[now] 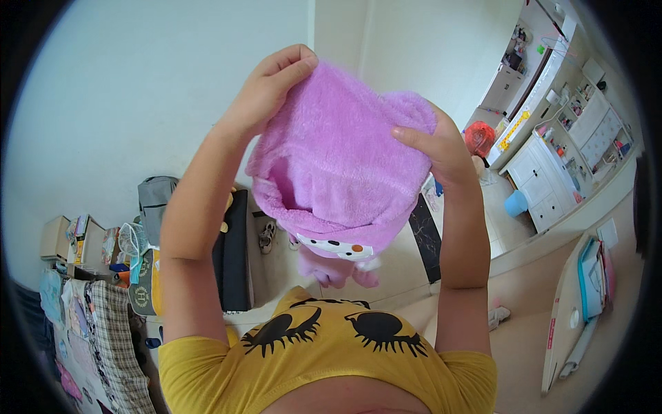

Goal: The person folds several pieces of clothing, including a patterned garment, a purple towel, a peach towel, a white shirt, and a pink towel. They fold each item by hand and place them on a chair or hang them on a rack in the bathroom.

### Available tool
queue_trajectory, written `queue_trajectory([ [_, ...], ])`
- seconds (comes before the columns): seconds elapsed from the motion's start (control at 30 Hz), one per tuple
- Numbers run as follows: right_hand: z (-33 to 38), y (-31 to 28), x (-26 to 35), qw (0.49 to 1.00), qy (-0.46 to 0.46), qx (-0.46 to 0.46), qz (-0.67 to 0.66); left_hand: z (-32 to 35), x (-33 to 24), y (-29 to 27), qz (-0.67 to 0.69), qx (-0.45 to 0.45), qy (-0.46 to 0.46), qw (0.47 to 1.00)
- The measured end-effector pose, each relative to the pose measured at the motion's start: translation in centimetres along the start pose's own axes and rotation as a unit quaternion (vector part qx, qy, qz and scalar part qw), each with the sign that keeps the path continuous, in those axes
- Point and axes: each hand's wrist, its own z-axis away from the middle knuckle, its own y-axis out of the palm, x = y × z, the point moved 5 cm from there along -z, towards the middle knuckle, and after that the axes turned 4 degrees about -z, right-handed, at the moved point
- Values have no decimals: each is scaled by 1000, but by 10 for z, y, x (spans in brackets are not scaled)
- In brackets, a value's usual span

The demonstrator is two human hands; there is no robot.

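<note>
Before me a fluffy purple plush cloth [345,138] hangs mid-air, left hand [279,79] pinching its upper corner, right hand [440,141] gripping its right edge: raised and spread, not yet set down.

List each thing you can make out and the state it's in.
Purple fleece item: held up between both hands, a fold gaping
Left hand: pinching its upper corner
Right hand: gripping its side, thumb in front
White cabinet: appears shut
Blue bin: upright
Checked cloth: draped
</note>
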Motion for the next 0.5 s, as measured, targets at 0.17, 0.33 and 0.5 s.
queue_trajectory([
  [0.17,-45,12,-6,994,-55,-20,94,-23,16,-17,-244,175,64,952],
  [0.33,-85,50,-14,973,-124,-34,189,-45,44,-46,-260,284,-46,922],
  [0.5,-125,95,-40,949,-116,11,292,-76,55,-120,-283,197,-44,937],
])
